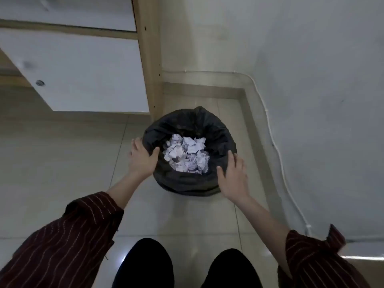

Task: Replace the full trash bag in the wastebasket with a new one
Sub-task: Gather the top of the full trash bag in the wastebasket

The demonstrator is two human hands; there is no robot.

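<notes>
A round wastebasket lined with a black trash bag [188, 125] stands on the tiled floor in the corner. Crumpled white paper [187, 154] fills the bag almost to the brim. My left hand [142, 157] lies on the bag's left rim, thumb inside the opening and fingers down the outside. My right hand [232, 177] rests on the near right rim with fingers spread over the plastic. Whether either hand has pinched the plastic is not clear. The basket itself is hidden under the folded-over bag.
A wooden cabinet post [150, 65] with white drawer fronts [83, 73] stands just left behind the basket. A grey wall [311, 100] with a white cable [278, 154] runs along the right. My dark-trousered knees [145, 267] are at the bottom edge.
</notes>
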